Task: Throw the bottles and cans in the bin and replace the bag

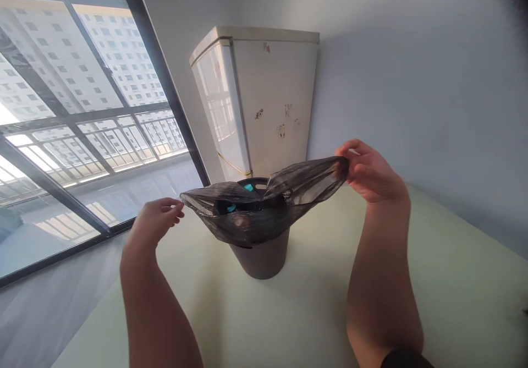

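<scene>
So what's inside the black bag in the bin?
Through the open top of the black bag, a few bright turquoise bits show. The left hand and right hand hold its edges. Anything deeper is hidden by the dark plastic and the bin.

bin (264,258) rim under bag (256,214), teal contents (248,187) unclear — forearms cropped

A pale green floor (433,280) fills the lower frame, bare and smooth. A dark round bin (262,258) stands directly on it near centre. Behind the bin, at 12 o'clock, a stained white refrigerator (268,109) rests on the floor against the wall, beside the window at 10 o'clock.
</scene>
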A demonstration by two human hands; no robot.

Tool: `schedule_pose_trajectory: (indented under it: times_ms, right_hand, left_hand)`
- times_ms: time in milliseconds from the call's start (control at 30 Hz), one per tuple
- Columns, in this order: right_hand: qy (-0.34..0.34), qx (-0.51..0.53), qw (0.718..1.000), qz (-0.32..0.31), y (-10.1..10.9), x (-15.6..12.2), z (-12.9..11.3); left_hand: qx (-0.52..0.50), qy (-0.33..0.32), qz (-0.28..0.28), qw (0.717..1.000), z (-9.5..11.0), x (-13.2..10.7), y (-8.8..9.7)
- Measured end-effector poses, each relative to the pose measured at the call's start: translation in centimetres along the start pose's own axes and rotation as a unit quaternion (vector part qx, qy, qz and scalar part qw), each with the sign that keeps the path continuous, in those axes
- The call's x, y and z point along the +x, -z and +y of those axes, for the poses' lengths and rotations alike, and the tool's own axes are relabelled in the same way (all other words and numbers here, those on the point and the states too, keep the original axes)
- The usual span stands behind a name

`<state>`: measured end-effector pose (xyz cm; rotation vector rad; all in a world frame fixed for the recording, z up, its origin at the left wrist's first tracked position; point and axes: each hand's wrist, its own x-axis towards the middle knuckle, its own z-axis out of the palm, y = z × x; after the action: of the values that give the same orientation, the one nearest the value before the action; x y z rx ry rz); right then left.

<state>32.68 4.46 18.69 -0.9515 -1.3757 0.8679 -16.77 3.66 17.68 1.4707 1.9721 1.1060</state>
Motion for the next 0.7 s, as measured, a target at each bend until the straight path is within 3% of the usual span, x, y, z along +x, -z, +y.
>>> schedule_pose_trajectory:
  times_ms: [100, 167, 200, 267, 333, 533, 633, 700]
  right_hand:
    - [0.024, 0.012, 0.999, -0.020, 0.7, 0.1, 1.3]
    - [0.023, 0.027, 0.997, -0.070, 0.7, 0.4, 2.5]
    - [0.009, 0.023, 0.994, -0.105, 0.6, 0.6, 2.9]
    - [-0.027, -0.010, 0.983, -0.181, -0.1, 1.0, 3.6]
    - [-0.022, -0.041, 0.968, -0.246, -1.0, 1.4, 3.6]
    - [0.198, -0.049, 0.922, -0.330, -4.9, 2.1, 2.4]
    - [0.249, 0.012, 0.914, -0.321, -7.1, 2.3, 2.5]
    - [0.262, 0.081, 0.921, -0.278, -8.4, 2.4, 2.7]
  left_hand:
    - [0.052, 0.014, -0.253, 0.966, 0.0, -0.6, -0.4]
    - [0.031, -0.018, -0.350, 0.936, 0.9, -1.4, -0.8]
    - [0.006, -0.038, -0.364, 0.931, 1.4, -1.8, -1.0]
    - [-0.042, -0.090, -0.330, 0.939, 2.5, -2.5, -1.5]
    - [-0.058, -0.163, -0.275, 0.946, 3.3, -2.9, -1.9]
    - [-0.091, -0.337, -0.260, 0.900, 4.1, -2.8, -3.1]
    - [-0.160, -0.364, -0.239, 0.886, 4.7, -3.0, -3.9]
    - [-0.238, -0.340, -0.226, 0.881, 5.2, -3.2, -4.6]
